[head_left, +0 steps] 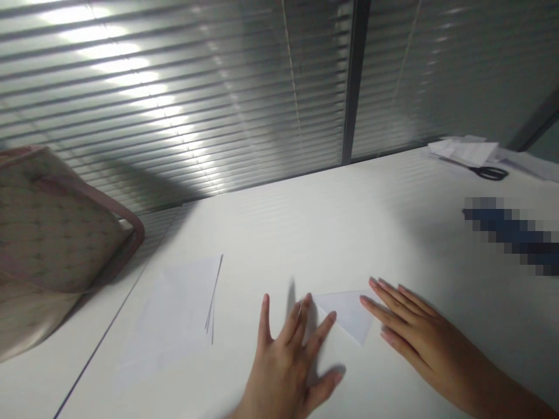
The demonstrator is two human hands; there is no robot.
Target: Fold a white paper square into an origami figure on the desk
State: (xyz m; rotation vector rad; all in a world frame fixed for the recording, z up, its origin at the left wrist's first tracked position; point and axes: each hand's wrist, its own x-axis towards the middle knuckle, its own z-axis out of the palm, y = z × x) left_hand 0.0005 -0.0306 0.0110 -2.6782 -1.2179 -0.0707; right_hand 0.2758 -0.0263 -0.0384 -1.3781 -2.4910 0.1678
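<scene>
Across the white worktop (305, 221), a quilted bag (52, 227) slumps at the left and loose paper sheets (170, 314) lie nearer you, while a folded paper triangle (347, 314) sits flat between your hands. Your left grip (283, 366) is open, spread palm-down just beside the triangle's corner, and your right grip (419, 331) is open too, fingertips at its far edge. The triangle looks light, thin and easily slid, so pinch it at a corner or pin it by a folded edge.
</scene>
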